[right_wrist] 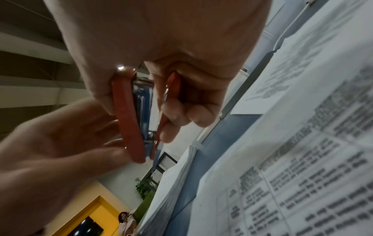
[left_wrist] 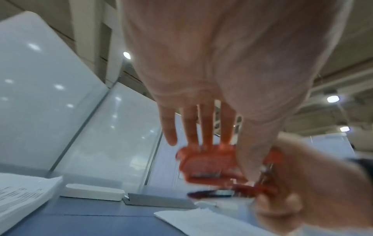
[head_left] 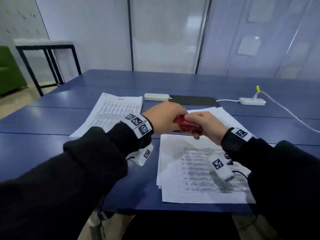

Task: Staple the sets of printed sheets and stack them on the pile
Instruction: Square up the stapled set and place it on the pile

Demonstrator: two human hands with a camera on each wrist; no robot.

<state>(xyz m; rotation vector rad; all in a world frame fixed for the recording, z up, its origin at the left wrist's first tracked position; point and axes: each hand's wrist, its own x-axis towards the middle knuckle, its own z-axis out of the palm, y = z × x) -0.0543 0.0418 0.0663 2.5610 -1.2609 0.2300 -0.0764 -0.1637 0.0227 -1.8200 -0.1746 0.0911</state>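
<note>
Office, we judge: our blue table point(head_left: 52, 118), frosted glass partitions point(head_left: 166, 32), power strips point(head_left: 156, 97), printed sheets point(head_left: 199, 170), stool point(head_left: 46, 47).

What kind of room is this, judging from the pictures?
Probably an office or meeting room: a long blue table set before frosted glass partitions, white power strips lying on it, and piles of printed sheets with a red stapler.

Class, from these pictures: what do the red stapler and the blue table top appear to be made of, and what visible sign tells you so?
Stapler: probably smooth red plastic shells, with a small bright highlight at one end; the bluish inner track looks like metal, though it is blurred.

Table top: seemingly blue laminate or painted board, semi-matt, with soft light patches and straight panel seams.
</note>
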